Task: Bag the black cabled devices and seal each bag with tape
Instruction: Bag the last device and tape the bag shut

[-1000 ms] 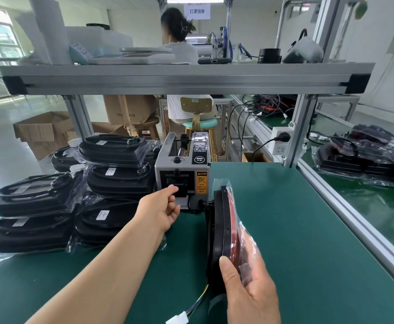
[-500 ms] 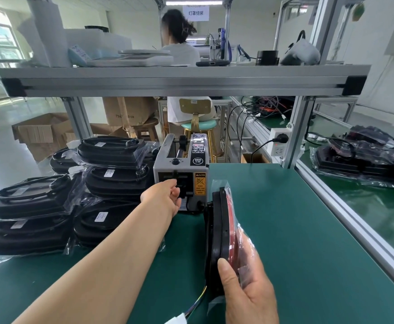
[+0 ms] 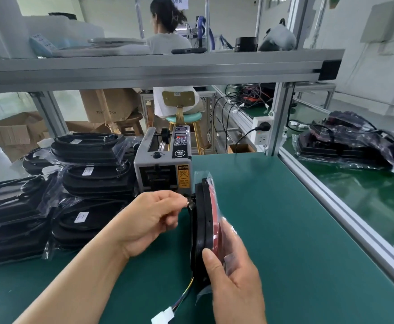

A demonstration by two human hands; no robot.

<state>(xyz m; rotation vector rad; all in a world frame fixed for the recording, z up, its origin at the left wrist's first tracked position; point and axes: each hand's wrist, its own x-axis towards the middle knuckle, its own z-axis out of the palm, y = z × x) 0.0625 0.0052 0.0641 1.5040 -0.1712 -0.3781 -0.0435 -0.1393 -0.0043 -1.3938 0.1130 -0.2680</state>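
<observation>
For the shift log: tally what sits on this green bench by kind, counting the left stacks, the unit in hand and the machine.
Bagged devices in the left stacks: 6 visible
Bagged device held on edge in the right hand: 1
Tape dispenser: 1
Total: 8

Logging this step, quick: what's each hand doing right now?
Left hand: fingers curled in a pinch; what they hold, if anything, cannot be told.
Right hand: holding the bagged device on its edge.
</observation>
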